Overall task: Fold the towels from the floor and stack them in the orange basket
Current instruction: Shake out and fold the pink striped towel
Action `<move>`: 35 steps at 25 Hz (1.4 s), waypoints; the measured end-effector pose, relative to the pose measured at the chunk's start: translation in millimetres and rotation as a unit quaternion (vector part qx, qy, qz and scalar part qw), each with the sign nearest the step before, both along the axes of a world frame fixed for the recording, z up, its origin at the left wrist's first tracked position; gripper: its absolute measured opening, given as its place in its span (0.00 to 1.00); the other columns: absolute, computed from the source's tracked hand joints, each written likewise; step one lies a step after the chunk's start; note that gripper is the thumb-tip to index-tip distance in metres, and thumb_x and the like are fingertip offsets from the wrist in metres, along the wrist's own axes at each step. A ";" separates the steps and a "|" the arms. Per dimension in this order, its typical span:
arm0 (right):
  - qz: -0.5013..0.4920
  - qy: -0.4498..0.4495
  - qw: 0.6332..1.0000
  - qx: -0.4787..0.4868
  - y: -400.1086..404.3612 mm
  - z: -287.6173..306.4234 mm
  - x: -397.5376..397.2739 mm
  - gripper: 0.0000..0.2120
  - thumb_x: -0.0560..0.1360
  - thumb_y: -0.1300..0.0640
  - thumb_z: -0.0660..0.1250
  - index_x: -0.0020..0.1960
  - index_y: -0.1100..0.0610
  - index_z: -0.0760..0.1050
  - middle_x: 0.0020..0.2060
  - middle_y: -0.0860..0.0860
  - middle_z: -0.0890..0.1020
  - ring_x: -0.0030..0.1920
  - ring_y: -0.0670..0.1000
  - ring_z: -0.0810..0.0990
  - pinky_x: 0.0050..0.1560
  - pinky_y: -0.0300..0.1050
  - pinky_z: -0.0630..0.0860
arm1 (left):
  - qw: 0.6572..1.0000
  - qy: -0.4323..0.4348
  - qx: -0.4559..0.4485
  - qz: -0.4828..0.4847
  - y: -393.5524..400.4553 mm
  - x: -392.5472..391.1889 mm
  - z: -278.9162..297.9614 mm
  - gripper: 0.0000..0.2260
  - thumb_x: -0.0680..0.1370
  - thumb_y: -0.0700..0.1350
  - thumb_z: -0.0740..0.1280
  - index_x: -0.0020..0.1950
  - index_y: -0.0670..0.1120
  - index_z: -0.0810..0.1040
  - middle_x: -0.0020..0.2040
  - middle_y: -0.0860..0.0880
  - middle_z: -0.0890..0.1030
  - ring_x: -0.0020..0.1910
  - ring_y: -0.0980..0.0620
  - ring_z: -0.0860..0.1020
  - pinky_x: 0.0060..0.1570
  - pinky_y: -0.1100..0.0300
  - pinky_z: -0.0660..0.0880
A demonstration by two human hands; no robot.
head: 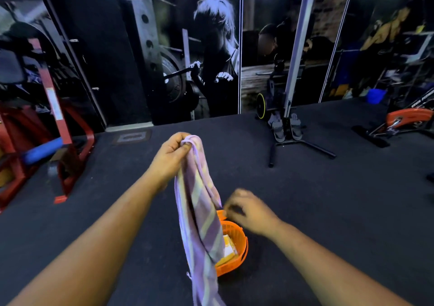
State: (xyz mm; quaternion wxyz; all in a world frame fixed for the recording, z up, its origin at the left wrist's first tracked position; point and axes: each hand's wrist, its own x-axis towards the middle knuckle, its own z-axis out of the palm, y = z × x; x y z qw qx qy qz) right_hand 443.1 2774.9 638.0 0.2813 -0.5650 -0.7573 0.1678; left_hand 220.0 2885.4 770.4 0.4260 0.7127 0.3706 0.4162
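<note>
My left hand [172, 156] pinches the top edge of a purple towel with yellow stripes [199, 216], which hangs down long and loosely doubled in front of me. The orange basket [237, 247] stands on the dark floor behind the towel's lower part, half hidden by it. A folded yellow and white towel [229, 250] lies inside the basket. My right hand [246, 209] is blurred, fingers curled, just right of the hanging towel's edge and above the basket; I cannot tell whether it touches the cloth.
Dark rubber gym floor [305, 200] all around. A red weight rack [58, 146] stands at the left. A rowing machine stand [286, 129] and an orange exercise bike [404, 120] are at the back right. A mural wall [199, 59] closes the back.
</note>
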 end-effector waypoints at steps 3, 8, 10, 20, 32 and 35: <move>-0.039 0.214 0.968 0.123 5.7 34.3 -21.8 0.20 0.77 0.50 0.71 0.67 0.51 0.74 0.60 0.45 0.78 0.59 0.44 0.77 0.59 0.38 0.74 | 0.996 0.046 0.041 -0.057 -10.4 16.1 8.2 0.09 0.84 0.38 0.61 0.52 0.48 0.79 0.46 0.59 0.81 0.47 0.60 0.77 0.51 0.63 0.73; 0.066 0.073 0.994 -0.047 3.4 36.6 -33.6 0.21 0.76 0.44 0.72 0.65 0.47 0.74 0.49 0.42 0.81 0.48 0.44 0.80 0.50 0.43 0.76 | 0.996 -0.070 0.054 0.017 -9.0 18.5 17.4 0.10 0.82 0.41 0.60 0.45 0.49 0.78 0.40 0.56 0.79 0.41 0.59 0.75 0.45 0.63 0.72; 0.072 -0.076 0.986 -0.129 -1.2 14.4 -22.0 0.19 0.75 0.39 0.70 0.63 0.44 0.75 0.44 0.43 0.79 0.50 0.49 0.78 0.52 0.47 0.73 | 0.987 -0.132 0.026 0.085 -1.8 6.4 26.5 0.12 0.82 0.40 0.59 0.43 0.50 0.78 0.38 0.54 0.77 0.38 0.58 0.73 0.41 0.62 0.72; -0.006 0.206 0.974 0.093 2.6 50.0 -68.3 0.21 0.76 0.48 0.73 0.64 0.54 0.73 0.54 0.47 0.81 0.55 0.46 0.79 0.58 0.48 0.77 | 0.995 -0.026 0.101 -0.001 -18.0 25.0 29.9 0.08 0.83 0.40 0.63 0.48 0.49 0.80 0.41 0.58 0.80 0.41 0.63 0.76 0.45 0.68 0.72; -0.245 0.020 0.964 0.103 -2.8 50.4 60.9 0.14 0.79 0.39 0.59 0.45 0.49 0.72 0.35 0.47 0.79 0.37 0.55 0.78 0.37 0.52 0.76 | 0.975 -0.021 0.056 0.216 45.4 -75.3 -1.6 0.10 0.83 0.42 0.63 0.43 0.50 0.77 0.38 0.52 0.77 0.39 0.55 0.74 0.41 0.60 0.72; -0.306 0.048 0.934 0.179 16.1 123.9 85.2 0.11 0.82 0.44 0.62 0.45 0.49 0.72 0.34 0.50 0.82 0.35 0.55 0.80 0.35 0.51 0.77 | 0.969 0.049 0.035 0.239 60.8 -87.5 -12.1 0.11 0.83 0.44 0.65 0.41 0.50 0.78 0.36 0.50 0.80 0.36 0.50 0.77 0.43 0.51 0.77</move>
